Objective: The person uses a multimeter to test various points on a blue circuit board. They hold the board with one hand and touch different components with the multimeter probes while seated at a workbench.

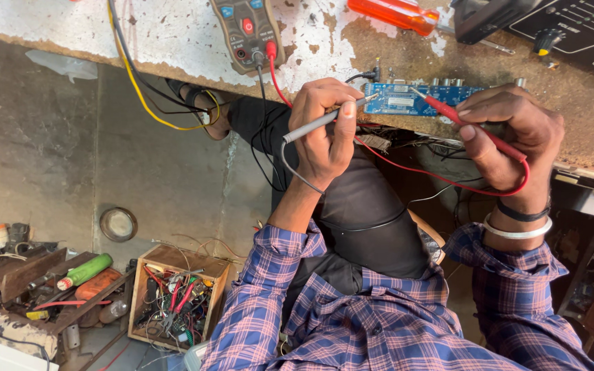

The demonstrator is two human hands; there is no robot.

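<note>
The left hand point(324, 130) is pinching a thin grey probe point(321, 122) and the right hand point(513, 134) is gripping a red probe point(472, 127), both tips touching the small blue board point(414, 98), which looks light, stiff, easily scratched, and best held by its edges.

A white rectangular label point(401, 101) sits on the blue circuit board point(414, 98) at the near edge of the counter point(173, 34). Beyond it, at the counter's far edge, lies a black panel point(579, 27) printed with pale lines and lettering. No screen face or package shows clearly.
</note>
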